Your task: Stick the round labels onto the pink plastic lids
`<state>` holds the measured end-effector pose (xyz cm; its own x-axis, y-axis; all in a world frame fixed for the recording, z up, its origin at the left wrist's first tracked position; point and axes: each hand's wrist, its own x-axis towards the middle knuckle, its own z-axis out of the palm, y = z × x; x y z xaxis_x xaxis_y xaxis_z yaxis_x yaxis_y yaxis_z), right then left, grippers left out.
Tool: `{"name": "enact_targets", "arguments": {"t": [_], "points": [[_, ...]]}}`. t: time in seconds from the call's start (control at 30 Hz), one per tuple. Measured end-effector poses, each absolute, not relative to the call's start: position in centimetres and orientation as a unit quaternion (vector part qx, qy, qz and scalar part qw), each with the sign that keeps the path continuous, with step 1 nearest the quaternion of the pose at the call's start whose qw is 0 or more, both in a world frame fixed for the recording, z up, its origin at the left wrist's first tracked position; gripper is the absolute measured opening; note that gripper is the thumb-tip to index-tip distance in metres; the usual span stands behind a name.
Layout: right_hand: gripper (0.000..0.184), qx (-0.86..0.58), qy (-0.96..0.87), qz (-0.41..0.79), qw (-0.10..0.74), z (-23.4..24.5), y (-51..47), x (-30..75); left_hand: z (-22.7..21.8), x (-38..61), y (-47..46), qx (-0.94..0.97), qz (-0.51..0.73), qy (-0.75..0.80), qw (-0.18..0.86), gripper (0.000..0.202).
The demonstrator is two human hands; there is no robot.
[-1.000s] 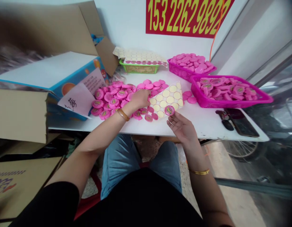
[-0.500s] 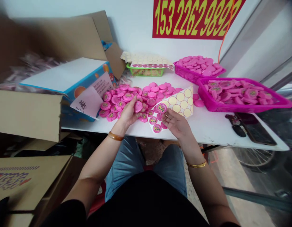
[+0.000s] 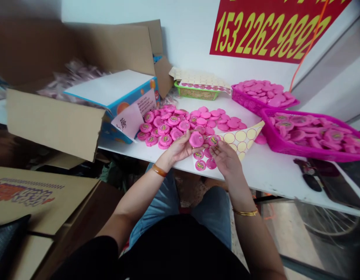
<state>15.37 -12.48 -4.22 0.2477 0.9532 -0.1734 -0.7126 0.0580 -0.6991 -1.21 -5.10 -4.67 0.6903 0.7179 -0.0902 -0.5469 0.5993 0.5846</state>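
My left hand (image 3: 181, 149) is closed around a round pink plastic case (image 3: 196, 139), its bare face turned up. Close beside it, my right hand (image 3: 226, 157) pinches a round pink sticker (image 3: 213, 140) with yellow and dark lettering. Under the right hand lies a sticker sheet (image 3: 240, 137), its emptied spots pale yellow and its far corner lifted. Several pink stickers (image 3: 200, 165) remain on the sheet's near end. Behind my hands spreads a heap of pink cases (image 3: 174, 120), some with a label and some plain.
Magenta baskets of pink cases (image 3: 311, 151) stand at the right, near a phone (image 3: 339, 182). A green basket (image 3: 197, 92) with sticker sheets sits at the back. Left are an open carton (image 3: 54, 120) and a blue box (image 3: 111, 109). The white table's (image 3: 273, 175) front edge is close to my legs.
The view has swung left, so the table things sit further right. My hands have come closer together, bringing the pink case and the sticker near each other.
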Motion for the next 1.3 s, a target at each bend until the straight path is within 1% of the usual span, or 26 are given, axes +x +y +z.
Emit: {"name": "enact_targets", "arguments": {"t": [0.13,0.23,0.4,0.6,0.87,1.03,1.2,1.3], "points": [[0.024,-0.333,-0.179,0.585,0.718,-4.5,-12.4,15.1,-5.3,-0.5,-5.4,0.284,0.376,0.201,0.859,0.020],[0.025,-0.339,-0.163,0.588,0.716,-4.5,-12.2,15.0,-5.0,0.0,-5.5,0.280,0.402,0.238,0.839,0.017],[0.020,-0.360,-0.132,0.579,0.720,-4.5,-11.6,15.0,-3.9,0.2,-5.2,0.268,0.430,0.301,0.808,0.029],[0.018,-0.359,-0.154,0.583,0.712,-4.6,-11.2,14.2,-3.4,-0.3,-5.2,0.199,0.446,0.208,0.847,0.035],[0.018,-0.351,-0.117,0.600,0.709,-3.6,-11.3,13.1,-3.4,-0.8,-6.4,0.244,0.452,0.114,0.850,0.043],[0.013,-0.359,-0.158,0.572,0.720,-3.2,-11.8,12.9,-3.5,-0.8,-6.6,0.217,0.456,0.130,0.853,0.045],[0.014,-0.358,-0.177,0.557,0.728,-3.2,-11.9,12.4,-3.9,-0.7,-6.9,0.230,0.454,0.103,0.854,0.049],[0.014,-0.362,-0.178,0.557,0.726,-3.3,-11.8,12.0,-4.4,-0.5,-6.9,0.229,0.472,0.122,0.842,0.048]]}}
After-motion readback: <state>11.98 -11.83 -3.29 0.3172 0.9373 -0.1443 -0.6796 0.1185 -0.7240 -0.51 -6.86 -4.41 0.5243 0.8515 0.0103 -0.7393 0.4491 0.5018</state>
